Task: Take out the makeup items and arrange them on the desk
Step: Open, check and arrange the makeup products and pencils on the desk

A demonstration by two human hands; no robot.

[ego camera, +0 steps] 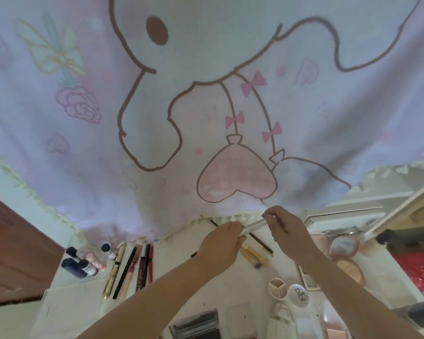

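- Head view. Both hands work above the far edge of the desk (230, 289), just in front of the hanging cartoon curtain (206, 106).
- Task thing in hand: a slim pale tube (253, 226), stick-shaped, held off the desk and tilted, right end higher.
- Left hand (220, 243): fingers curled, pinching the lower end of the tube. Right hand (283, 225): fingers curled round the upper end. So both hands are clamped on one item, close together but not touching each other.
- Handling, my judgement: light, rigid, smooth, so it could slip or roll once laid down. Best held at the ends, as now. I cannot tell whether a cap is being pulled.
- Already arranged: small bottles (83, 261) toward the left edge; a row of pencils and pens (132, 270) just beside them; brushes (253, 255) below the hands; compacts (345, 255) toward the right edge; a round white case (298, 296) near the front edge.
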